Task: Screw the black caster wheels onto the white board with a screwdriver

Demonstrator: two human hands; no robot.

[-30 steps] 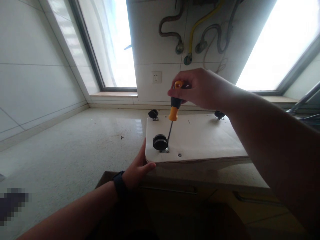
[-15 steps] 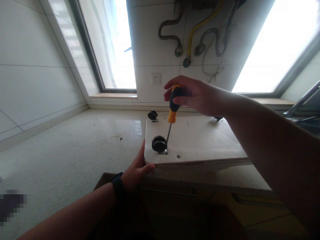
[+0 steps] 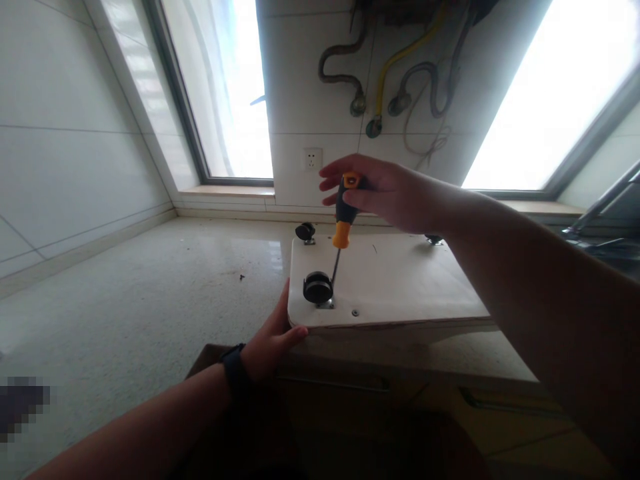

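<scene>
A white board [image 3: 400, 280] lies flat on the stone counter, with black caster wheels on it. My right hand [image 3: 385, 190] grips the orange and black handle of a screwdriver [image 3: 341, 223], held nearly upright. Its tip rests at the metal base plate of the near-left caster [image 3: 317, 288]. My left hand [image 3: 273, 340], with a dark watch on the wrist, presses against the board's near-left corner. A second caster [image 3: 305, 232] stands at the far-left corner, and a third [image 3: 433, 238] shows behind my right forearm.
The speckled counter [image 3: 150, 300] stretches left toward a tiled wall. Windows stand behind on both sides, with a wall socket [image 3: 313, 159] and several hoses [image 3: 390, 73] between them. A loose screw [image 3: 355, 312] sits near the board's front edge. A faucet [image 3: 600, 207] is at the right.
My right hand has shifted its fingers around the screwdriver handle, fingers now spread further left over it. The left hand and board stay put.
</scene>
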